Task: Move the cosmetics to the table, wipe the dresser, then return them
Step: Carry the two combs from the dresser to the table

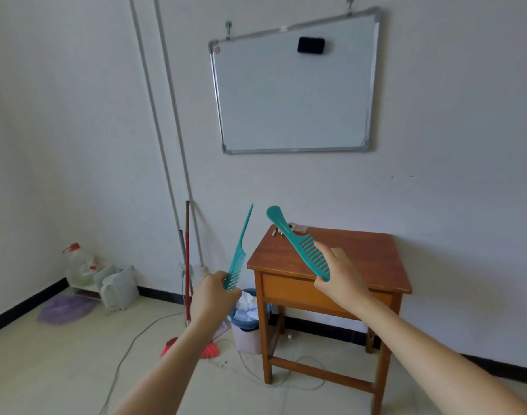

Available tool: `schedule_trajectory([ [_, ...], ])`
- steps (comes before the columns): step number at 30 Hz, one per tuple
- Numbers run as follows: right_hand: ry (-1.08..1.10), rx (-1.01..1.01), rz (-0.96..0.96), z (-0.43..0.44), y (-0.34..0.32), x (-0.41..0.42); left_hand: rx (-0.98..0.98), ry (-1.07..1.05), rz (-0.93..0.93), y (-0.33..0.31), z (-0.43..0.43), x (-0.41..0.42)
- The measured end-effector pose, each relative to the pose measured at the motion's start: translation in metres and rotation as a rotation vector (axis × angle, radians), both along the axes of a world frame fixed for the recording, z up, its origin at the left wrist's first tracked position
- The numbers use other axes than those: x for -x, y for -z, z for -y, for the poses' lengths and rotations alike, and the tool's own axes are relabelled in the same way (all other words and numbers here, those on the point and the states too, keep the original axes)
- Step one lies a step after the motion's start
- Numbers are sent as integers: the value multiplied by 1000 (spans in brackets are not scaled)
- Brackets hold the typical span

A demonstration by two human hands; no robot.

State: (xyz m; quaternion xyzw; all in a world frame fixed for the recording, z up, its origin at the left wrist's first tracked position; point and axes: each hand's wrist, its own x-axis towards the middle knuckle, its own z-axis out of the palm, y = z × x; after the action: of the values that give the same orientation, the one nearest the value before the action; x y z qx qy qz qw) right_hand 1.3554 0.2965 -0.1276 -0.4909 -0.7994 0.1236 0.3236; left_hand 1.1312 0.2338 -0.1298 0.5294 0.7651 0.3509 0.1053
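carrying two combs toward the brown wooden desk (361, 256), by the look of it: the moving-out step of the task. left hand (214, 290) gripped a teal plastic rat-tail comb (240, 253) by its toothed end, fingers (219, 277) curled round it. right hand (340, 274) held a teal plastic wide-tooth comb (298, 244), also by the toothed end, with the thumb below and the fingers (323, 248) laid over the teeth.

both combs were in the air, neither touching the desk. the wide-tooth comb appeared in front of the desk's front-left part. the rat-tail comb was left of the desk's edge, in line with a pale waste bin (247, 324) on the floor.

long axis of the rat-tail comb ran near upright, its thin tail pointing up and a little right, teeth facing right. long axis of the wide-tooth comb ran on a diagonal, its rounded handle pointing up-left toward a few small items (289, 227) at the desk's back-left corner, teeth facing up-right.

to do it well, probably: bring the left hand over the desktop before letting go, since a release from there would likely drop the comb into or beside the bin. lay both combs flat, well in from the edge and apart from the small items. the thin tail looked prone to snagging, so lower it last.
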Motion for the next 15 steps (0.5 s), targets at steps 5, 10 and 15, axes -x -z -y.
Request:
schedule_trajectory([
  [5, 3, 101, 66, -56, 37, 24, 104, -30, 71, 43, -57, 30],
  [10, 72, 109, 92, -127, 45, 50, 129, 16, 77, 61, -141, 63],
  [15, 176, 109, 80, -201, 27, 77, 140, 103, 88, 56, -236, 84],
])
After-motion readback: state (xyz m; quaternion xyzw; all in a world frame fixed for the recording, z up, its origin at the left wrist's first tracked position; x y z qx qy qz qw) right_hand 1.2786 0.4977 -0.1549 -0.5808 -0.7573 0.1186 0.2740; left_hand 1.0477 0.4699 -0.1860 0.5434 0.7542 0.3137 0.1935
